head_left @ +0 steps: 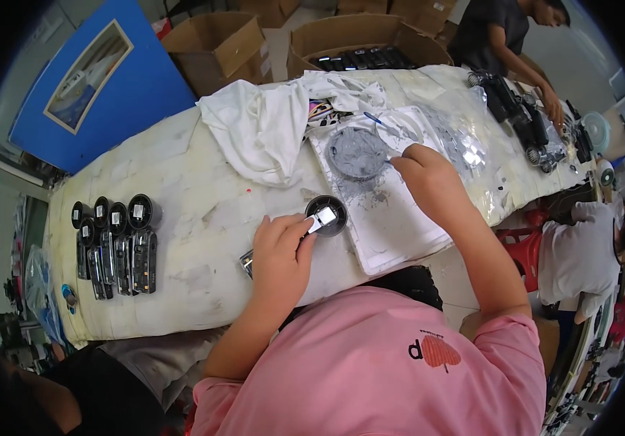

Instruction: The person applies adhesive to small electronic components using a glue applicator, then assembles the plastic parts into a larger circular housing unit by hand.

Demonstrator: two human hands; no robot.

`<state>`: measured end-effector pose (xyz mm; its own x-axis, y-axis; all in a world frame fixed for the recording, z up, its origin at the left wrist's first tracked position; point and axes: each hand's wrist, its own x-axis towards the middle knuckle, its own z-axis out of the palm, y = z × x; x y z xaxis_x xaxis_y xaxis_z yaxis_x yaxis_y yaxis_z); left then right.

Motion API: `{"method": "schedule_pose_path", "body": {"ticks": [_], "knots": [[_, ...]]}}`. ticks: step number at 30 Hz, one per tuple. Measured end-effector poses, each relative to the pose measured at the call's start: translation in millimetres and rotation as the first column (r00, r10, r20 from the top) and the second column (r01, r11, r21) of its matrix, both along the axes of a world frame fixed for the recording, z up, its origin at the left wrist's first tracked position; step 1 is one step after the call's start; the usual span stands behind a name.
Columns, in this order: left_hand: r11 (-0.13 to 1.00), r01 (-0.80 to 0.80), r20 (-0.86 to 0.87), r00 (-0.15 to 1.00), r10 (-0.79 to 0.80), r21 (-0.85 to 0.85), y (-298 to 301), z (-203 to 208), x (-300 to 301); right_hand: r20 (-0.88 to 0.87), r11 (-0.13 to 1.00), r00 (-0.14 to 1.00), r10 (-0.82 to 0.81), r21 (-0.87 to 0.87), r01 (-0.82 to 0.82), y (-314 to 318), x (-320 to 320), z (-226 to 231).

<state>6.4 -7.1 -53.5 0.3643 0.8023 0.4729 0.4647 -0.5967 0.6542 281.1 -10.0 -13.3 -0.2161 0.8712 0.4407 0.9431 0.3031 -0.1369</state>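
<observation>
Left fingers [296,231] grip round-headed black device [325,216]; right fingers [405,167] near lumpy grey paste [355,149].

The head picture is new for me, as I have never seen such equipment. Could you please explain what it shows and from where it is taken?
There is no robot here: a person works with two bare hands. The camera sits on their head and looks down; its wide fisheye lens makes straight edges bend. Left in the picture is the person's left.

The left hand holds a black device with a round head. The right hand is beside a round tub of grey paste; what its fingers pinch is mostly hidden. The tub sits on a white rectangular tray.

On the pale, patchy table also lie a crumpled white cloth and a group of similar black devices.
</observation>
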Motion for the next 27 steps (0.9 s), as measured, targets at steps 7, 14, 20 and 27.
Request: {"method": "schedule_pose_path", "body": {"ticks": [7,14,20,27], "knots": [[0.995,0.054,0.045,0.998,-0.05,-0.089,2.3,-0.1,-1.1,0.041,0.938,0.998,0.043,-0.346,-0.026,12.1,6.1,21.9],[0.973,0.031,0.127,0.992,-0.001,-0.23,5.7,0.7,-4.6,-0.532,0.78,0.732,-0.425,-0.625,-0.001,9.1,-1.0,26.6],[0.939,-0.013,0.211,0.973,0.091,-0.344,2.8,-11.6,-1.9,-0.845,0.838,0.329,-0.422,-0.502,-0.215,-33.9,-35.9,-1.9],[0.914,-0.064,0.253,0.951,0.177,-0.401,-4.7,-16.7,1.9,-0.654,0.988,0.75,0.1,-0.026,-0.155,-56.9,-79.4,-30.0]]}}
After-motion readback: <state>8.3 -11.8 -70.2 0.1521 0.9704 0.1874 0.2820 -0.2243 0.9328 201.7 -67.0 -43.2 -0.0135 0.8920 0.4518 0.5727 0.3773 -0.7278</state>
